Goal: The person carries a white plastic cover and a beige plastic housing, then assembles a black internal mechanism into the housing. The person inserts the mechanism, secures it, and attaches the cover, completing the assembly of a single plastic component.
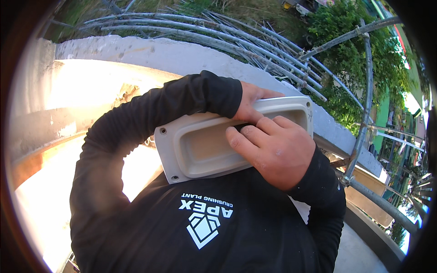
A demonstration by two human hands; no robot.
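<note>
Against the front of my black shirt rests a light grey, shallow tray-like mould (pixel 205 148), tilted, with a rounded recess, a flat rim and holes at its corners. My left hand (pixel 251 103) reaches over its far long edge, fingers on the rim and thumb toward the recess, closed on it. Above the recess, my right hand (pixel 278 148) is closed, fingers curled and pressed together next to the left thumb. A small dark patch shows at its fingertips; I cannot make out what it is. The fingers hide part of the recess floor.
A concrete ledge (pixel 154 49) runs beyond the mould, with several metal scaffold pipes (pixel 200 28) lying past it. Upright and slanting scaffold tubes (pixel 368 77) stand at the right before a leafy tree (pixel 337 34). Bright sunlight washes out the curved surface at left.
</note>
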